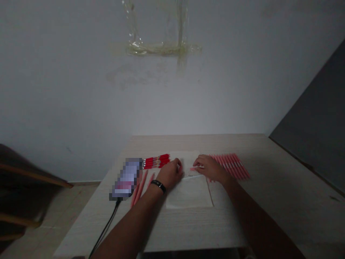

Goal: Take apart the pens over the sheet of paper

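My right hand (pixel 208 167) is closed in a pinch on a short pink pen part (pixel 194 168), over the upper edge of a white sheet (pixel 188 196). To its left, my left hand (pixel 171 173) has curled fingers and wears a dark wristband. Whatever lies in those fingers, if anything, is too small or hidden to make out. Several red pens (pixel 156 161) lie side by side just beyond the left hand. Close to the left forearm are a few long pink pen barrels (pixel 140 189). A neat row of pink pens (pixel 234 166) lies beside the right hand, partly behind it.
A phone (pixel 126 178) with a blurred-out screen lies at the table's left, its black cable (pixel 107 221) running toward the front edge. The pale wooden table (pixel 194 230) meets a wall (pixel 215 97) at the back. Dark wooden furniture (pixel 29 172) stands at the far left.
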Available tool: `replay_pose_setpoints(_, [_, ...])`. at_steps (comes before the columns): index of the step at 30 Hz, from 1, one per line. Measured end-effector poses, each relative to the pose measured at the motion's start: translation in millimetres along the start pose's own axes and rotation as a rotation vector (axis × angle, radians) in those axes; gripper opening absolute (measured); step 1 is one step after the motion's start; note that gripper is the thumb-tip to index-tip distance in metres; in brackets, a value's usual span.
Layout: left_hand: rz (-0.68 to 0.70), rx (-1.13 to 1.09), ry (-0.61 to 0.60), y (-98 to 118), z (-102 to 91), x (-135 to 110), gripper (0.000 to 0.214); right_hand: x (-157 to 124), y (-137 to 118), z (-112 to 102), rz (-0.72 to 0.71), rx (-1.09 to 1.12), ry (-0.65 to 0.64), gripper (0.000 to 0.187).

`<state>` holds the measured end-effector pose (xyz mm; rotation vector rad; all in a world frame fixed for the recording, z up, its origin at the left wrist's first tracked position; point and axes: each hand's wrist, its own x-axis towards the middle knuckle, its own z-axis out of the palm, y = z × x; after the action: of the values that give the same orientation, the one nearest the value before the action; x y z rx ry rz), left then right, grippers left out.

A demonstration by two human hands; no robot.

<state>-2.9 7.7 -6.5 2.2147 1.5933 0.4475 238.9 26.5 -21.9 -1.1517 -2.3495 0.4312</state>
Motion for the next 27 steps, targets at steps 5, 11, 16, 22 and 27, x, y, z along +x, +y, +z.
replay_pose_setpoints(5, [0.024,-0.071,0.046,-0.7,-0.3,2.0,0.020,0.6,-3.6,-6.4,0.004,0.030,0.022,0.007])
replay_pose_setpoints(11, [0.192,-0.192,0.055,6.0,-5.5,2.5,0.017,4.6,-19.7,-0.7,0.151,0.384,0.067,0.014])
replay_pose_setpoints(16, [0.234,-0.332,0.026,10.6,-3.7,2.0,0.020,9.5,-27.1,17.7,0.155,0.619,0.090,0.018])
replay_pose_setpoints(22, [0.223,-0.651,-0.033,6.5,-3.5,6.4,0.031,11.4,-27.4,6.5,0.272,0.797,0.208,0.027])
replay_pose_setpoints(27, [0.184,-0.886,0.125,3.8,-4.6,10.4,0.022,12.4,-25.3,2.5,0.322,0.905,0.293,0.026])
